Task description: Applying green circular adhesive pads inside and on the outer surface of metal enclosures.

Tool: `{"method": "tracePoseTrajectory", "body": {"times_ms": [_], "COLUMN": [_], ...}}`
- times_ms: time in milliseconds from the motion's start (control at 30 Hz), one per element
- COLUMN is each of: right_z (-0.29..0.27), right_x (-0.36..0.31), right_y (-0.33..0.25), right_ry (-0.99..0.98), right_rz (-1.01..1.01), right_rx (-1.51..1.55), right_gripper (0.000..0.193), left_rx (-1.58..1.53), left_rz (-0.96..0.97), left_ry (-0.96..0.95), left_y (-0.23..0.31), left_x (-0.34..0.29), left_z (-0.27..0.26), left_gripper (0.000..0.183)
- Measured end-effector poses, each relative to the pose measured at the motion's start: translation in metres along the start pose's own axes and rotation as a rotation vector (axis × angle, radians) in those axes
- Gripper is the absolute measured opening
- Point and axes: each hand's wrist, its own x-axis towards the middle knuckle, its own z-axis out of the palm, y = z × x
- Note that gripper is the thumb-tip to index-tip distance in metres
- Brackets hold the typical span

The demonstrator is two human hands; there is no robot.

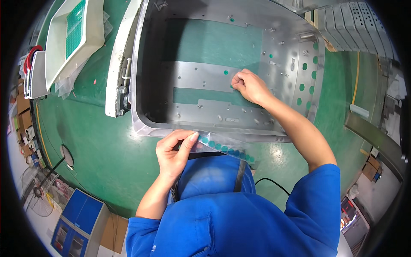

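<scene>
My left hand (174,150) pinches the end of a clear plastic strip (248,149) lined with several green round stickers (218,146). The strip hangs across the near rim of a large metal enclosure (205,128). Inside, my right hand (249,85) is closed in a pinch at the right part of the middle crosspiece (201,77). A speck of green shows at its fingertips, looking like one of the round stickers. Just beyond that hand, a bright green dot (226,72) sits on the crosspiece. Another green dot (232,19) marks the far plate.
Studs and slots line the enclosure's inner walls; round holes (305,66) pierce its right side. A white-edged panel with a hinge (124,96) stands at its left. Further left is a white bin (55,55). Stacked metal parts (342,28) are at the far right, a fan (38,192) lower left.
</scene>
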Motion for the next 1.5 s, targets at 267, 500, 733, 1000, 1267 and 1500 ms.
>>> {"method": "tracePoseTrajectory", "body": {"times_ms": [267, 500, 733, 1000, 1267, 1500], "right_z": [0.007, 0.009, 0.008, 0.012, 0.002, -0.032], "right_x": [0.0, -0.002, -0.002, -0.005, 0.002, -0.013], "right_y": [0.001, 0.002, -0.002, 0.002, -0.003, -0.042], "right_ry": [0.077, 0.127, 0.086, 0.157, 0.118, -0.022], "right_rz": [-0.029, -0.071, -0.04, -0.103, 0.091, 0.011], "right_rx": [-0.049, -0.099, -0.097, -0.108, 0.051, 0.652], "right_gripper": [0.003, 0.004, 0.003, 0.004, 0.015, 0.027], "left_rx": [-0.062, -0.075, -0.083, -0.083, -0.117, -0.188], "left_rz": [-0.058, -0.08, -0.087, -0.075, -0.078, -0.08], "left_ry": [0.007, 0.017, 0.011, 0.017, 0.02, 0.114], "left_y": [-0.002, -0.001, -0.001, -0.002, -0.003, 0.008], "left_x": [-0.002, -0.003, -0.002, -0.002, -0.003, -0.013], "left_z": [0.001, 0.002, 0.001, 0.002, 0.002, -0.007], "left_gripper": [0.007, 0.007, 0.007, 0.006, 0.007, 0.005]}}
